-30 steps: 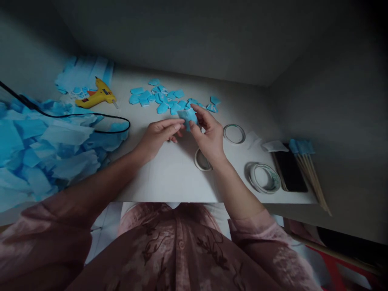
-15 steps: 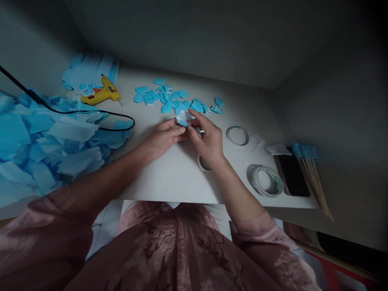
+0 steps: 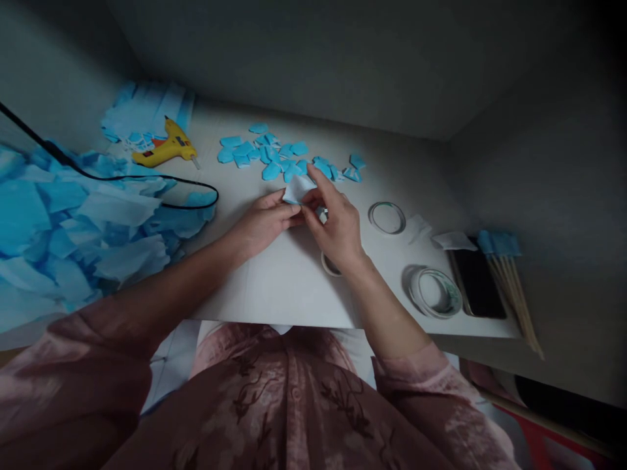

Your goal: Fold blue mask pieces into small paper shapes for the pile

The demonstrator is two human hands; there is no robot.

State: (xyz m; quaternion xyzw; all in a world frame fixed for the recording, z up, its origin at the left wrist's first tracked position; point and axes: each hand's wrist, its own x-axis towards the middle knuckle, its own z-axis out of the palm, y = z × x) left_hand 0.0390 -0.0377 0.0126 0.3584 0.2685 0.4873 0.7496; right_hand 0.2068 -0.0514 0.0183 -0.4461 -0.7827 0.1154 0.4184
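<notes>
Between my two hands is a small fabric piece [image 3: 298,190], its white side facing up. My left hand [image 3: 268,223] pinches its lower left edge between thumb and fingers. My right hand [image 3: 336,222] grips the right side, thumb at the lower edge and index finger stretched up along it. Something small and shiny shows within the right hand's curl, too hidden to name. Just beyond the fingers lie several cut blue fabric pieces [image 3: 270,154]. A roll of tape [image 3: 329,264] is partly covered by my right wrist.
To the left are a heap of blue and white fabric scraps [image 3: 122,215], a yellow glue gun [image 3: 171,147], its black cord [image 3: 147,178] and stacked face masks [image 3: 151,111]. On the right are tape rolls [image 3: 416,290], a phone [image 3: 477,287] and blue-topped sticks [image 3: 514,294].
The blue fold along the piece's lower edge has turned out of sight, so more white shows. My right index finger has lifted slightly. The view has shifted a little.
</notes>
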